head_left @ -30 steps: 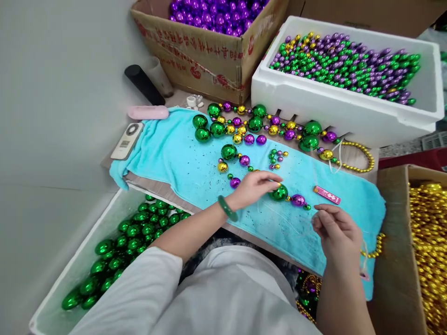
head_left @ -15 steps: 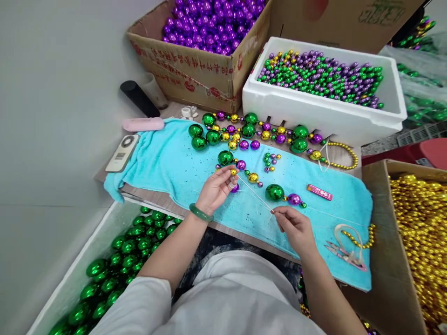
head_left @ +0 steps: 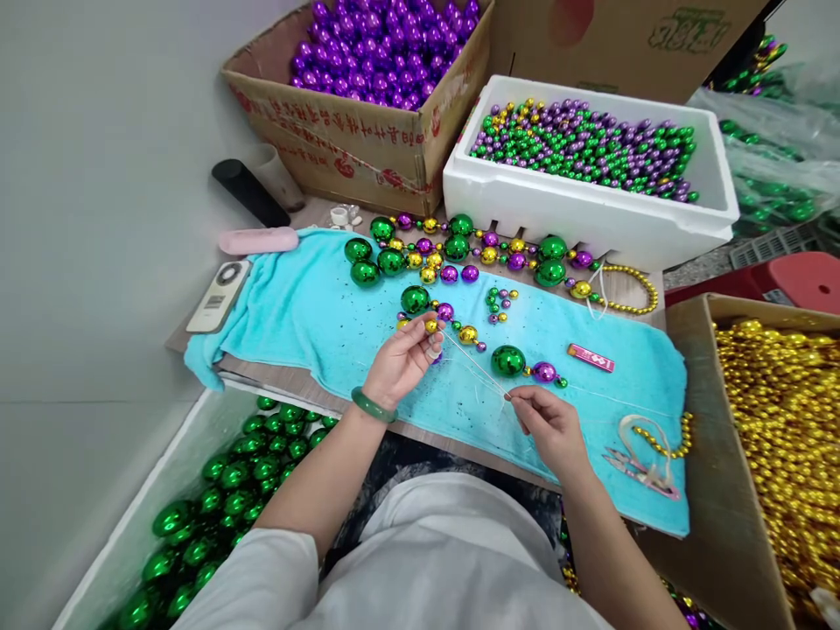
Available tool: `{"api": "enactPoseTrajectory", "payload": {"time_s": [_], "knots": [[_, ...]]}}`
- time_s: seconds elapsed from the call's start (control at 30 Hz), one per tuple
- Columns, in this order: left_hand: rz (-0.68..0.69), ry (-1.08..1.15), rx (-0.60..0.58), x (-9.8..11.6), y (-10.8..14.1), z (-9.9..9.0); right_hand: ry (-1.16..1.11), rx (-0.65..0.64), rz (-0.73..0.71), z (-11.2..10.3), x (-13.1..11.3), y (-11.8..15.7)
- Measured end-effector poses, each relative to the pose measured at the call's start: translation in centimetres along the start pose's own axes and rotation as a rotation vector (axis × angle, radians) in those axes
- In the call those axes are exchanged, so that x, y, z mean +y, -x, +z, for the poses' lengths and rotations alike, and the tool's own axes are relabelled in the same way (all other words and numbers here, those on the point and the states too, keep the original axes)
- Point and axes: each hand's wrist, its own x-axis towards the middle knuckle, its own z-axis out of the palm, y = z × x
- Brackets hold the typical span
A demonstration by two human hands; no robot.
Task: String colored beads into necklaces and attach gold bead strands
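I had my left hand [head_left: 402, 357] over the turquoise towel [head_left: 315, 306] on the counter, its fingers clamped on a small gold bead [head_left: 431, 326] beside a big green ball [head_left: 415, 299]. My right hand [head_left: 549, 422] pinched the near end of a thin threading needle [head_left: 476, 367], which ran slantwise from that bead to my fingertips. A strung green ball [head_left: 507, 360] and a purple bead [head_left: 544, 372] lay just beyond the needle, near a pink lighter [head_left: 591, 358].

Thin needle [head_left: 476, 366] w/ pale thread, lying slanted just above the surface's towel, near its front edge, mid-width. Upper-left end meets a small gold bead [head_left: 431, 326]; lower-right end is pinched. Beside it, strung beads lie flat: gold bead [head_left: 468, 334], big green ball [head_left: 507, 360], purple bead [head_left: 544, 372].
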Motion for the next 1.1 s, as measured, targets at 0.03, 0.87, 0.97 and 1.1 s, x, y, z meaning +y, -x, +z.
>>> {"api": "enactPoseTrajectory", "payload": {"time_s": [0.03, 0.87, 0.97, 1.1], "knots": [[0.0, -0.005, -0.01, 0.0, 0.0, 0.0, 0.003, -0.002, 0.001, 0.0, 0.0, 0.0], [0.705, -1.389, 0.691, 8.9, -7.9, -5.2, -0.07, -0.042, -0.036, 0.2, 0.2, -1.4], [0.493, -1.283, 0.799, 10.7, -10.3, -6.5, -0.068, -0.038, -0.043, 0.4, 0.3, -1.5], [0.453, -1.204, 0.781, 11.4, -10.9, -6.3, -0.06, -0.049, -0.046, 0.7, 0.5, -1.5]]}}
